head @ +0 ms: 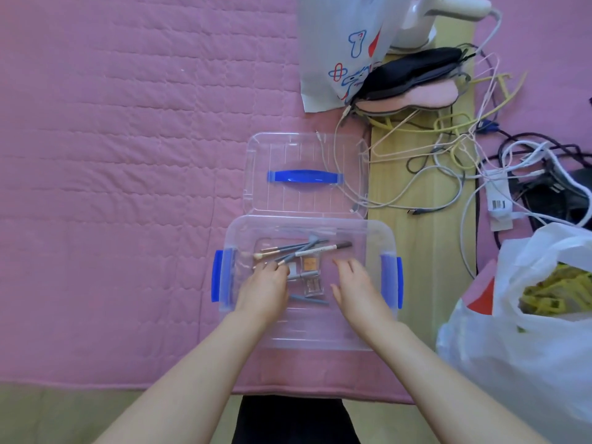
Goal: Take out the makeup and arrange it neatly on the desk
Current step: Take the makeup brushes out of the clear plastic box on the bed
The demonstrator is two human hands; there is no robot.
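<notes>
Clear box [307, 334] wall blurs left fingers [270, 267].

Makeup brushes [301, 249] lie in the storage box [307, 334]; its lid [304, 149] lies behind it, tangled cables [448, 161] to the right.

- A pink quilted blanket [112, 155] covers the left and middle of the frame.
- A white plastic bag with blue and red prints [342, 49] stands at the top centre.
- A white appliance [448, 14] sits at the top right, just beside it.
- Below lie black and pink flat pouches [413, 81].
- A tangle of white, yellow and black cables [464, 149] spreads across the light wooden strip [426, 251] at right.
- A white plastic bag holding yellow items [528, 315] fills the lower right.
</notes>
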